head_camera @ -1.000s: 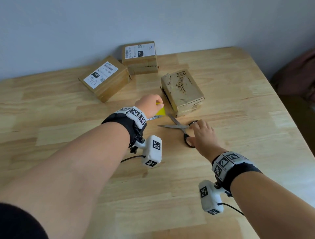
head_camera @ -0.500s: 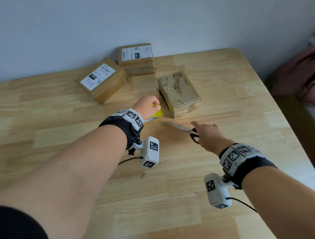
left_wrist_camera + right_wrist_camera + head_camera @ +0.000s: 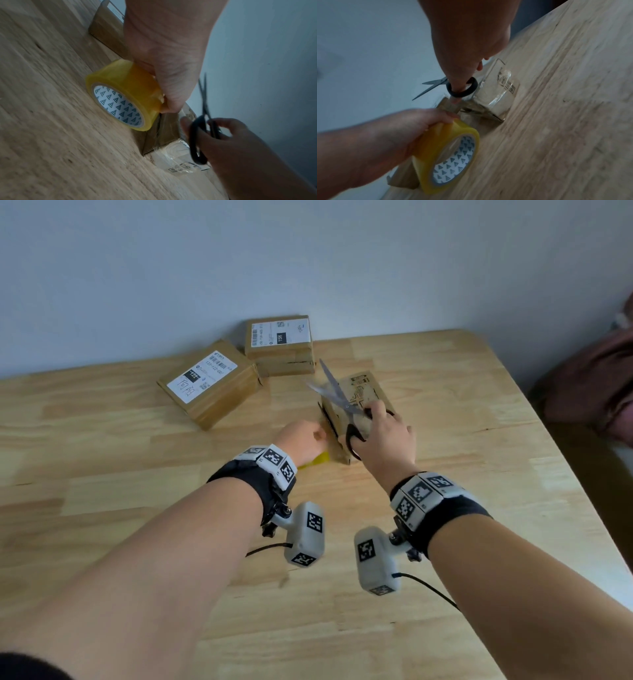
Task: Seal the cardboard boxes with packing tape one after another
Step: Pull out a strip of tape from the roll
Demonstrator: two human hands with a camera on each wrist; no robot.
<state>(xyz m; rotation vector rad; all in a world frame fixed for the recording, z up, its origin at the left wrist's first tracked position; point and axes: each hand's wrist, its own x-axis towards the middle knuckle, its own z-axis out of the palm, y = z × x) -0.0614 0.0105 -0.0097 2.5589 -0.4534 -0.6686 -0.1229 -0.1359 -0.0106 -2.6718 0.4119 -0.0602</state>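
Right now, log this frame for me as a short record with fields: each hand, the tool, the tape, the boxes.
left hand: grips the yellow roll of packing tape, held on edge against the near end of the taped cardboard box
right hand: fingers through the black handles of the steel scissors, raised above that box
scissors: blades open, pointing away from the person
other boxes: two labelled cardboard boxes behind, near the wall
surface: wooden table

scissors [image 3: 337, 398] blades motion-blurred; tape roll [image 3: 317, 457] mostly hidden behind left hand [image 3: 303, 440]; labels on boxes at 11 o'clock [image 3: 209, 381] unreadable.
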